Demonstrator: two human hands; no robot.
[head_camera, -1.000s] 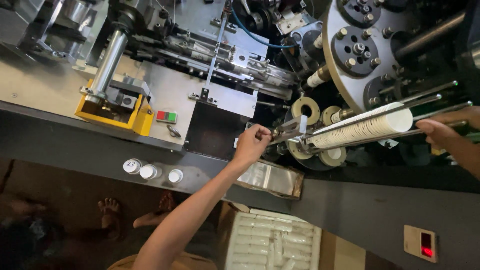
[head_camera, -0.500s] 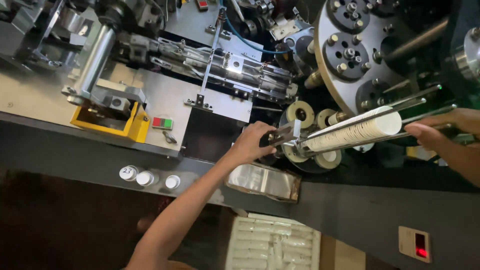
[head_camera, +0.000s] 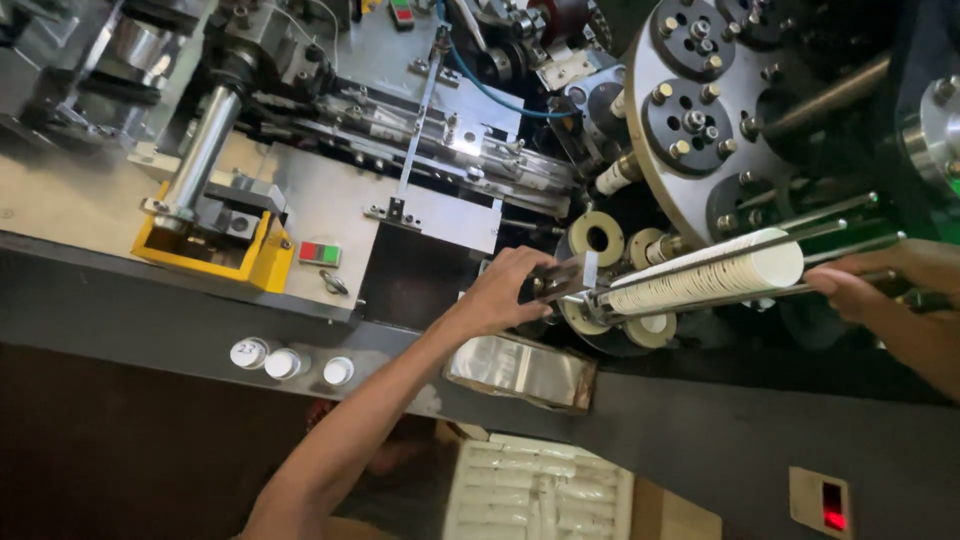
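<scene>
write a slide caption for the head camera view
Left hand at the near end of a white paper-cup stack lying between guide rods of a cup-forming machine, right hand at its far end.

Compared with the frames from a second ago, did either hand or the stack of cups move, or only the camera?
Mostly the view shifted: the machine now sits lower and further right in the picture. The left hand still rests at the near end of the white cup stack in its rods, and the right hand still holds the far end. Nothing was picked up or released; the yellow bracket and knobs are unchanged.
</scene>
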